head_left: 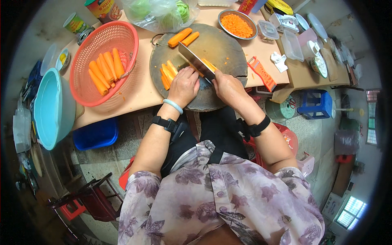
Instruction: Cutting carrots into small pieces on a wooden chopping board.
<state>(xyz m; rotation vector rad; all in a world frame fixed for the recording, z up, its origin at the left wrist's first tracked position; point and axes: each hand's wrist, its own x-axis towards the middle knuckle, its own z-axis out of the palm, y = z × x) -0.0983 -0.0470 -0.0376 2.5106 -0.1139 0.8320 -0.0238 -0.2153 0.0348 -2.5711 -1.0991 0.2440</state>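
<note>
My right hand point(229, 87) grips a cleaver point(195, 59), its wide blade slanting up and left over a round wooden chopping board point(228, 51). Close to the blade's left side, my left hand point(184, 86) is curled down with its fingertips bent on a carrot point(200, 74), which the fingers and blade mostly hide. Cut carrot pieces point(209, 64) show on the blade's far side. Left of my left hand lies a pile of carrot sticks point(167, 74). Two peeled carrot pieces point(179, 37) rest at the board's far edge.
A red colander point(77, 61) at the left holds several peeled carrots point(98, 77), beside a turquoise basin point(43, 114). Behind the board are a bag of green vegetables point(161, 14) and a metal bowl of shredded carrot point(237, 25). An orange grater point(263, 74) lies right of the board.
</note>
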